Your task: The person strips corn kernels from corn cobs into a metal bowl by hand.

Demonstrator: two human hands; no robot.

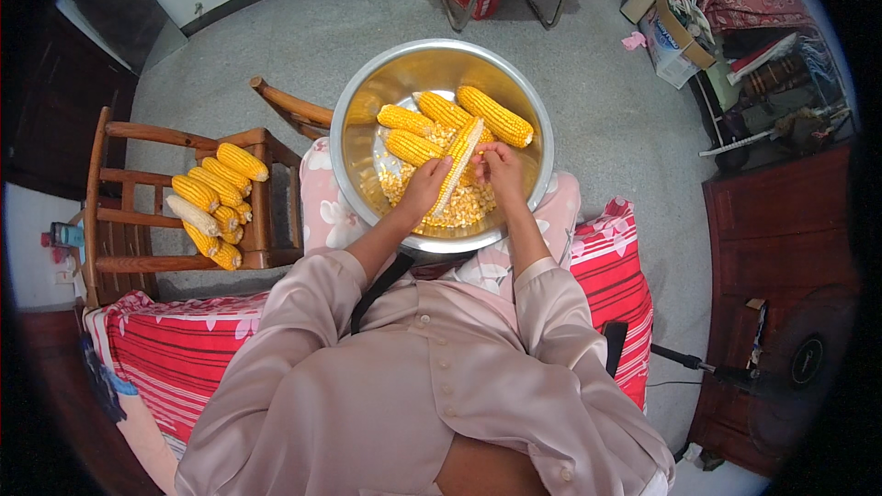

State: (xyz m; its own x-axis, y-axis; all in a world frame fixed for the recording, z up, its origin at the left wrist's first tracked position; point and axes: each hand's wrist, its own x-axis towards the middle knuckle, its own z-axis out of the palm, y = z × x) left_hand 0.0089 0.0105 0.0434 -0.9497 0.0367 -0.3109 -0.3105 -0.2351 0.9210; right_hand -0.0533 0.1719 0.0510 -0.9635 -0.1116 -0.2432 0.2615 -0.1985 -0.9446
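Note:
My left hand (426, 187) grips a partly shelled corn cob (457, 164), tilted over a large metal basin (358, 186) on my lap. A pale strip bare of kernels runs along the cob's length. Close to the cob's right side is my right hand (499, 169), fingers bent; whether it pinches a kernel is too small to tell. Loose yellow kernels (458, 212) cover the basin's bottom. Several whole ears of corn lie at its far side, among them one ear (495, 116) at the right and another (405, 120) at the left.
Left of me a wooden chair (258, 220) carries several ears of corn (219, 179) and a stripped pale cob (192, 214). A red striped cloth (186, 351) covers the seat under me. A fan (803, 362) stands at the right, a cardboard box (679, 41) at the far right.

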